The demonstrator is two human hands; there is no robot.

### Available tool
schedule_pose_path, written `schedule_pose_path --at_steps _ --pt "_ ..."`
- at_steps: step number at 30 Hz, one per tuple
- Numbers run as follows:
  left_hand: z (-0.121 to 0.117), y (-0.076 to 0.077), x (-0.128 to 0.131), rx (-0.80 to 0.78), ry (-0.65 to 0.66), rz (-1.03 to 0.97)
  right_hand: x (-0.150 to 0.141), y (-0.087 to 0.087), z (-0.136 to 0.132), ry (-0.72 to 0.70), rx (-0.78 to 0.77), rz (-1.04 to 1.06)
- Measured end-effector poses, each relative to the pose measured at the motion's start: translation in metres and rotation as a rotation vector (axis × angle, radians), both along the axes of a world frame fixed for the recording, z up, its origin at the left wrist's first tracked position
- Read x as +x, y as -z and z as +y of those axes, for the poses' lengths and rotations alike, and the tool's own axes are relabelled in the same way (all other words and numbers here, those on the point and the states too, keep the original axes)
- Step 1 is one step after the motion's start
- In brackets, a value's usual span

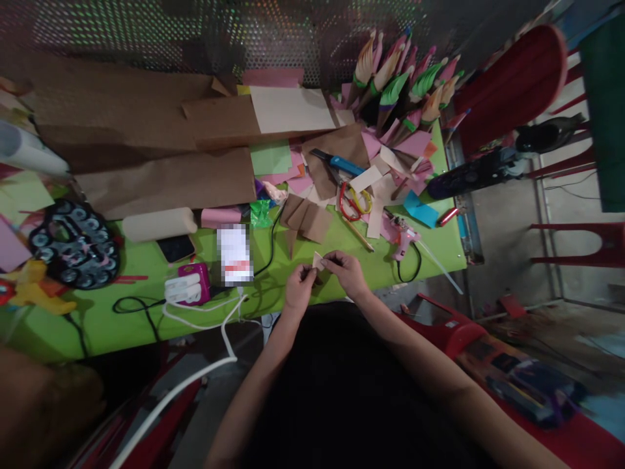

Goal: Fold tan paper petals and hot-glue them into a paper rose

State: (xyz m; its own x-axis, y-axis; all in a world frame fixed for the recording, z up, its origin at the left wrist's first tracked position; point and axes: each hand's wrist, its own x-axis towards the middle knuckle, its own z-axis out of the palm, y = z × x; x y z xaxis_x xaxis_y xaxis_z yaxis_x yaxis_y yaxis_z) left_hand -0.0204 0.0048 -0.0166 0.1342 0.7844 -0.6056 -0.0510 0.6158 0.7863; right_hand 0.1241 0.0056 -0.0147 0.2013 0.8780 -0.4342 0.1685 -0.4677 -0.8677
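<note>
Both my hands meet over the front edge of the green table [273, 286]. Between them is a small cream piece of paper [318, 260], pinched from the left by my left hand [301, 286] and from the right by my right hand [346, 270]. Its full shape is partly covered by my fingers. Just beyond lie folded brown paper pieces [307, 220]. A pencil [360, 236] and scissors with red and yellow handles [349, 202] are a little farther off to the right. The pink glue gun [404, 242] rests right of my right hand.
Paper cones with coloured tips [390, 85] stand at the back right. A blue cutter [344, 164] lies on brown paper. Left of my hands are a lit phone [235, 254], a magenta power strip [198, 283] and a white cable [229, 339]. A red chair [454, 335] stands at the right.
</note>
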Motion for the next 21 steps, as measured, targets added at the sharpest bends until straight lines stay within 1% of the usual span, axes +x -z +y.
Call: schedule_pose_path --at_steps 9,13,17,21 --pt "0.0016 -0.0011 0.0005 0.004 -0.031 -0.021 0.0012 0.0013 -0.0049 -0.051 0.021 -0.015" --pt "0.0006 -0.0005 0.0011 -0.014 -0.007 -0.034 0.0037 0.0019 -0.0078 -0.053 0.03 -0.071" --pt "0.0001 0.0006 0.0024 0.049 -0.007 -0.004 0.0031 0.0022 -0.0092 -0.068 0.041 -0.103" --pt "0.0013 0.0011 0.0041 0.044 -0.044 0.007 0.0023 0.0015 -0.0095 -0.082 0.064 -0.119"
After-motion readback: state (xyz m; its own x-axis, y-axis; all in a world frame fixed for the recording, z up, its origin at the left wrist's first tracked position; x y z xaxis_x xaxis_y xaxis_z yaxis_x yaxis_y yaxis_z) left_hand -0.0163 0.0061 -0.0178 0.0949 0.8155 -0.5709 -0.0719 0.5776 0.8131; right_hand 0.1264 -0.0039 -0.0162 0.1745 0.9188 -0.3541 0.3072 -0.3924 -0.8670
